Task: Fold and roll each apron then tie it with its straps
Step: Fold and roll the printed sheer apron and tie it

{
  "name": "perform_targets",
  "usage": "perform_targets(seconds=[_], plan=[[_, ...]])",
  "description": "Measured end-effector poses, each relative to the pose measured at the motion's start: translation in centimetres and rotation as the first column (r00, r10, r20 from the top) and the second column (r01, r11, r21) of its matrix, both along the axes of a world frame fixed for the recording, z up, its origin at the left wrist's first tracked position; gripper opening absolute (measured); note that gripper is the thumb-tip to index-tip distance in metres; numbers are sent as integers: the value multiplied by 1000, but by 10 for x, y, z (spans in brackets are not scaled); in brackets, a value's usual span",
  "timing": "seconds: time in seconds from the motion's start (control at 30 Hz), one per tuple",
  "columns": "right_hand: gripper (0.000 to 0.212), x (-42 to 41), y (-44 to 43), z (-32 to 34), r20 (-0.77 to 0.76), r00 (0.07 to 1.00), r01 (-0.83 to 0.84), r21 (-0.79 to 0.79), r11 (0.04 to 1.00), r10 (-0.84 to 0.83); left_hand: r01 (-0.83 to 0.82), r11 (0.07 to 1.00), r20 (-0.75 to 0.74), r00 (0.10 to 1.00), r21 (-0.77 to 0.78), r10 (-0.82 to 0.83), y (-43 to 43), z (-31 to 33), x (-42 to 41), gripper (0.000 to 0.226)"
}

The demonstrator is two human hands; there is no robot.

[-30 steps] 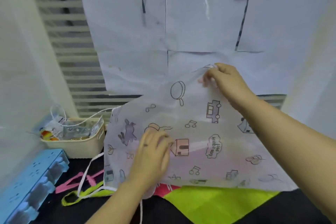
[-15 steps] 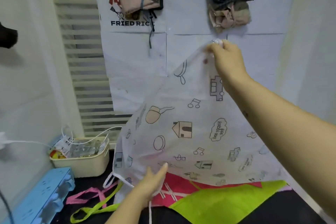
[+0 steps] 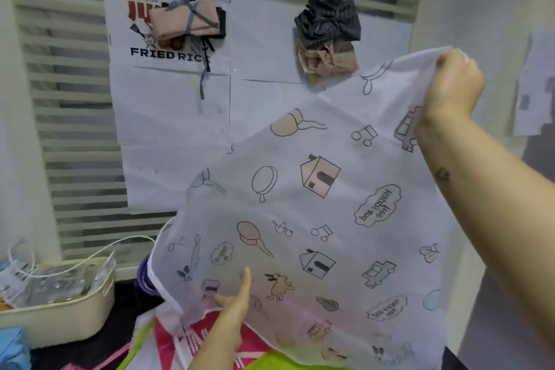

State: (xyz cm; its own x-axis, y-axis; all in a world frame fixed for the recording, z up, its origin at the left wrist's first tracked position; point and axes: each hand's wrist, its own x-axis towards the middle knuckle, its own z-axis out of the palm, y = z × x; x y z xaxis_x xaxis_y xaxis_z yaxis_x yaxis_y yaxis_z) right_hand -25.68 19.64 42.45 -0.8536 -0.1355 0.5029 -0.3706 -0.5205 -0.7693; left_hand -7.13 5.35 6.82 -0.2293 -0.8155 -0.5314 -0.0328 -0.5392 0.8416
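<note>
Raising the white printed apron (image 3: 300, 219) higher and further right than a second ago — right hand (image 3: 453, 84) pinching its top corner, left hand (image 3: 237, 300) open, straight fingers touching its lower left part — hanging it above the pink apron (image 3: 210, 336) and green apron (image 3: 279, 362), still spreading, not yet folding.

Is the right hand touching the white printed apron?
Touching. The head view shows the right hand gripping the top edge of the white printed apron, with the cloth bunched in its grip.

Cream basket (image 3: 60, 321) of packets (image 3: 60, 282), left of the left hand (image 3: 232, 306) fingers (image 3: 247, 279); FRIED RICE poster (image 3: 168, 52) and slatted blinds (image 3: 69, 129) above-left.
</note>
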Motion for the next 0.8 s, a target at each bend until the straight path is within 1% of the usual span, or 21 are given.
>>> perform_targets(seconds=[0.03,0.1,0.17,0.23,0.3,0.33,0.37,0.4,0.47,0.5,0.53,0.6,0.63,0.7,0.77,0.8], plan=[[28,-9,1,-2,29,999,28,7,1000,-29,-27,999,-20,999,19,27,3,-7,-6,149],[29,-25,-1,-9,117,993,30,-76,997,-21,-89,995,-87,992,49,93,7,-16,-15,147],[29,-39,-7,-21,186,982,49,-111,993,-28,-173,985,-134,976,12,173,6,-15,-25,132],[27,-51,-14,-37,230,972,59,-70,996,-41,-282,956,-131,954,-80,270,-1,-1,-28,123],[18,-59,-19,-50,264,964,45,-45,998,-32,-336,914,-109,941,-228,319,-15,19,-27,115],[20,-63,-22,-55,278,961,26,-57,998,-9,-345,892,-88,938,-292,334,-23,28,-24,112],[30,-66,-25,-58,297,955,16,-59,998,2,-352,870,-68,934,-346,351,-32,39,-23,110],[34,-67,-29,-61,307,952,7,-51,999,9,-351,848,-51,931,-396,361,-38,49,-19,111],[23,-61,-35,-66,295,951,-79,-60,995,93,-308,811,-61,945,-497,321,-44,69,-19,114],[24,-55,-37,-67,289,945,-142,-65,988,155,-271,796,-73,958,-541,276,-45,75,-21,116],[24,-51,-40,-69,284,934,-211,-51,976,216,-218,783,-54,972,-583,230,-43,80,-26,117],[19,-44,-44,-73,266,899,-362,10,932,347,-78,760,50,988,-645,144,-35,85,-38,109],[19,-40,-46,-75,244,871,-449,46,893,426,3,736,112,989,-677,99,-31,84,-45,105],[21,-32,-49,-78,186,782,-620,123,775,595,187,632,242,970,-752,1,-22,80,-55,107],[26,-22,-48,-80,127,703,-707,227,670,699,325,525,358,933,-787,-42,-19,83,-60,115],[29,-18,-46,-79,110,680,-724,259,639,725,350,504,381,924,-790,-45,-20,88,-61,119]])
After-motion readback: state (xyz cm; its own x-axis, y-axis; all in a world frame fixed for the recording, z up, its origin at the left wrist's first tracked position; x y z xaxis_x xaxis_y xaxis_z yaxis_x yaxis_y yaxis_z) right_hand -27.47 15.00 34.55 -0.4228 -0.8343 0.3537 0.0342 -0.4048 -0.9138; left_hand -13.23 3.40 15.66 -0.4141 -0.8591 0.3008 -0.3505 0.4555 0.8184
